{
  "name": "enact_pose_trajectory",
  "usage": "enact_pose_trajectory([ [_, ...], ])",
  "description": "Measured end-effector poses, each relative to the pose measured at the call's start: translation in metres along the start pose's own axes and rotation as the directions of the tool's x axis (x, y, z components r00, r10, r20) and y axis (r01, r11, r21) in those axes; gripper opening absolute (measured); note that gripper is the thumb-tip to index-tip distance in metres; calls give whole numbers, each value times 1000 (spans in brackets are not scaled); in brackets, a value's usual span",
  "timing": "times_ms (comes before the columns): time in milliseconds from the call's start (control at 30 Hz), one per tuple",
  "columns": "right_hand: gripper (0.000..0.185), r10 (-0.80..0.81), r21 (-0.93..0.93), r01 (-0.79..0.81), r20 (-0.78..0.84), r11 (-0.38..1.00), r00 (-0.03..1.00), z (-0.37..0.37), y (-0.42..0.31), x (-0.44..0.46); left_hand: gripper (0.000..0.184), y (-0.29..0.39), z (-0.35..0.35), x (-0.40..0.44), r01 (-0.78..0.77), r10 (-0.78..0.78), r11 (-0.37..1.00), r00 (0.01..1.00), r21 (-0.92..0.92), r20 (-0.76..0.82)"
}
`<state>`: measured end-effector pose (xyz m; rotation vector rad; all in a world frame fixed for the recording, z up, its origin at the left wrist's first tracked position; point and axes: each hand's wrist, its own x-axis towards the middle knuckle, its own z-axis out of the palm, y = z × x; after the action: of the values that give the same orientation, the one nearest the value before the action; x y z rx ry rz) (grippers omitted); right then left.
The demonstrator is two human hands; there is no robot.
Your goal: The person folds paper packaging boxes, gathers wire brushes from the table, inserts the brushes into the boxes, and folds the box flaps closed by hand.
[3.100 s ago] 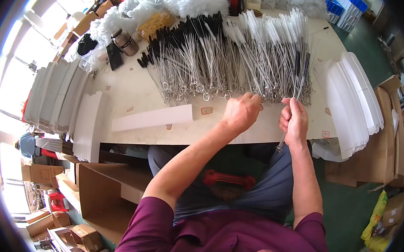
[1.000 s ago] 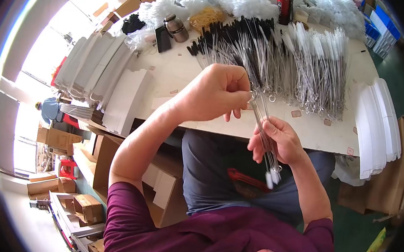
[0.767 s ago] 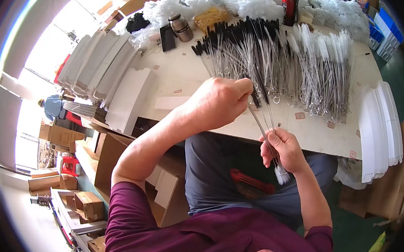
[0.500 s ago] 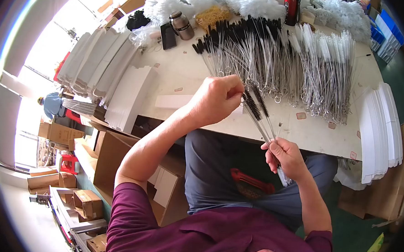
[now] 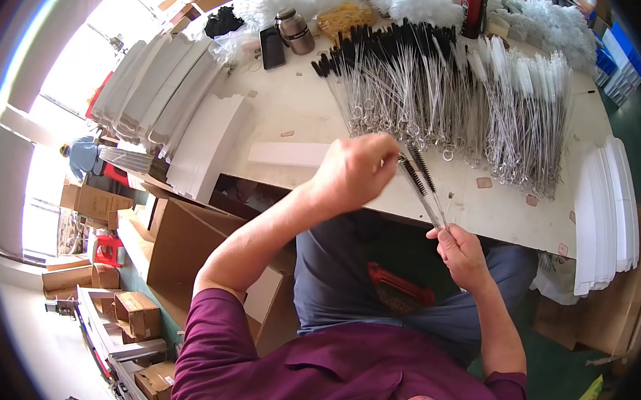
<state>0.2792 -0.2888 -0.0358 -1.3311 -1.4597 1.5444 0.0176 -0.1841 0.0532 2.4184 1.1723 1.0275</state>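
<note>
My right hand [image 5: 464, 257] is closed around the lower part of a few thin wire brushes [image 5: 417, 177] with black bristles, held slanting up to the left over the table's front edge. Pale, see-through material seems to lie along their stems. At their upper ends is my left hand [image 5: 358, 171], its fingers pinched together; whatever they hold is hidden. Just beyond, a dense pile of black-bristled brushes [image 5: 399, 81] with wire stems and ring ends lies on the table. White-bristled brushes [image 5: 526, 116] lie to its right.
White flat strips are stacked at the left [image 5: 211, 147] and right [image 5: 608, 215] of the table [image 5: 303, 112]. A steel flask [image 5: 294, 32], a phone [image 5: 272, 49] and a red thermos [image 5: 473, 12] stand or lie behind. Cardboard boxes [image 5: 188, 244] are at the lower left.
My left hand has moved slightly down and right. My right hand and the held brushes have shifted a little; the pale bundle seen below that hand before no longer shows there.
</note>
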Motion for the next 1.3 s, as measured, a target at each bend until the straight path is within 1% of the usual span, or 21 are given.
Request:
enact_pose_trajectory([
  [33,31,2,1,-2,2,1000,1000,1,0,-2,11,0,4,-8,-178,176,979,984,101,28],
  [67,31,-8,-16,8,-47,1000,999,1,-2,-4,14,14,2,-16,-262,239,943,962,203,131],
  [133,31,-20,-33,17,-86,999,996,2,-3,-7,16,19,11,-33,-400,366,905,906,146,213],
  [233,32,-32,-62,27,-92,998,995,-6,2,-11,22,8,20,-50,-451,441,892,885,39,149],
  [300,34,35,18,-34,-50,999,998,-13,8,-15,47,-12,6,-58,-212,176,950,970,227,166],
  [367,35,55,31,-53,-48,998,997,-17,10,-19,73,-48,-7,-53,-63,-7,892,988,447,153],
  [400,36,71,42,-69,-40,997,997,-19,11,-20,85,-67,-13,-54,-25,-76,823,985,568,155],
  [433,36,72,39,-70,-43,997,996,-20,11,-21,85,-83,-18,-58,-26,-74,825,985,565,153],
  [500,37,65,36,-63,-49,997,997,-21,11,-23,96,-106,-24,-64,116,-359,798,880,592,311],
  [600,38,150,87,-146,-42,985,988,-27,9,-28,99,-103,-23,-85,-25,-188,818,933,575,308],
  [733,41,90,0,-90,-90,996,992,-28,14,-27,91,-94,-21,-98,59,-330,819,863,571,383],
  [800,42,-3,-70,-5,-113,998,994,-26,12,-27,68,-94,-23,-105,97,-328,841,874,533,358],
  [833,42,0,-64,-7,-105,998,994,-25,10,-29,68,-92,-27,-109,101,-336,837,870,538,360],
  [900,43,31,-78,-40,-116,996,993,-29,4,-34,43,-74,-41,-104,276,-378,863,908,424,180],
  [933,43,29,-76,-37,-105,996,994,-29,2,-35,43,-72,-47,-101,283,-387,857,905,430,176],
  [967,43,70,-44,-74,-83,996,994,-29,0,-37,38,-73,-54,-94,501,-514,856,852,128,104],
  [1000,43,111,-13,-112,-57,994,992,-28,-3,-39,33,-71,-62,-86,640,-640,742,765,-198,74],
  [1033,45,72,-60,-75,-44,995,996,-23,-8,-39,34,-63,-64,-75,553,-674,584,738,-595,25],
  [1067,45,71,-60,-73,-29,996,997,-17,-9,-38,40,-60,-69,-65,467,-680,491,733,-735,12],
  [1133,46,-12,-59,14,27,998,1000,-4,-12,-39,43,-60,-70,-45,340,-738,360,674,-869,-42],
  [1300,39,-108,-124,113,44,986,993,13,-15,-46,43,-64,-42,-29,75,-801,170,591,-983,-94],
])
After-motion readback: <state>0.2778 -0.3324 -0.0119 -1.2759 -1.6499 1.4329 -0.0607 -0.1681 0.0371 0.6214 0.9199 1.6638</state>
